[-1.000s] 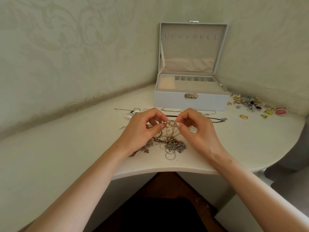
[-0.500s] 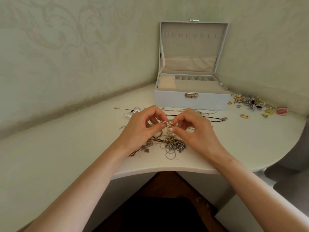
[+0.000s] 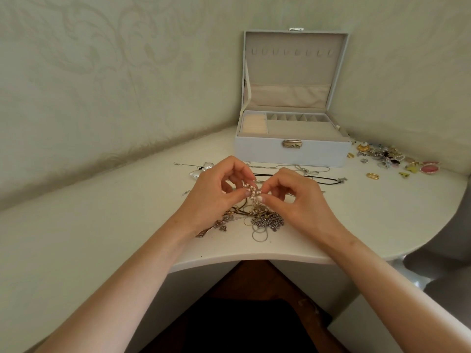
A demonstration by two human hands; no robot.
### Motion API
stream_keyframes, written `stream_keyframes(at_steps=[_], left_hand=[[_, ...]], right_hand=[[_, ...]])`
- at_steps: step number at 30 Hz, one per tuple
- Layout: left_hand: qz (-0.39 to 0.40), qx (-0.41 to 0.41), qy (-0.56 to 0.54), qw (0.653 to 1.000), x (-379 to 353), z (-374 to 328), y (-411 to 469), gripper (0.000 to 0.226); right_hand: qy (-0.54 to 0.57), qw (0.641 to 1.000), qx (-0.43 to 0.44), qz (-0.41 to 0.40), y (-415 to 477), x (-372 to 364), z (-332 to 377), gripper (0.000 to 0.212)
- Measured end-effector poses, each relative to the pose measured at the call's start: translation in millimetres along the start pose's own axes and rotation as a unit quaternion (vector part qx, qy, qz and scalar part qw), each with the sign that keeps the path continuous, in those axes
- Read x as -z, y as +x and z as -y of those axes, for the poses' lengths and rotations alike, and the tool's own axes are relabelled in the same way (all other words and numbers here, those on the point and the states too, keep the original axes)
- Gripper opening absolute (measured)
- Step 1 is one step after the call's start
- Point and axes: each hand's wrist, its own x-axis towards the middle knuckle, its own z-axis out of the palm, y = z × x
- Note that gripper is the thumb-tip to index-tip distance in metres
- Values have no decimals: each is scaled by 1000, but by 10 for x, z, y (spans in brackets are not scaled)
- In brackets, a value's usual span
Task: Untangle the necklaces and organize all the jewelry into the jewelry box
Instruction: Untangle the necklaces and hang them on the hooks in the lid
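A tangle of necklaces [image 3: 265, 220] lies on the white table near its front edge. From it rises a small pearl-beaded strand [image 3: 252, 191], pinched from the left by my left hand [image 3: 216, 192] and from the right by my right hand [image 3: 293, 197]. The fingertips of both meet over the beads, a little above the pile. The pale grey jewelry box [image 3: 293, 154] stands open at the back, its lid upright and its beige compartments showing.
A black cord necklace [image 3: 318, 179] and thin silver chains [image 3: 288, 167] lie between the hands and the box. A silver pendant [image 3: 197, 171] rests left of them. Several small earrings, rings and brooches [image 3: 390, 159] are scattered right of the box. Patterned walls enclose the table corner.
Both hands stay over the tangle. The fingertips have shifted slightly on the pearl strand, working it closer together; the pile below barely moved.
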Motion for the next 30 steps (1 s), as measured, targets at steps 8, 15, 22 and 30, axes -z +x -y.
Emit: stream_keyframes(at_steps=[8,15,22,30], left_hand=[[-7,17,-31,999,-2,15,2,24],[8,26,-29,999,-8,41,18,23],[-18,8,-10,1000,-5,5,6,25],[-4,-17,42,999,-18,23,5,25]], right_hand=[[10,1000,12,-22,-24,21,13,14],[25,999,10,-45,-34,31,47,18],[58,998,3,-14,-53,21,70,10],[27,999,7,33,-36,-13,41,15]])
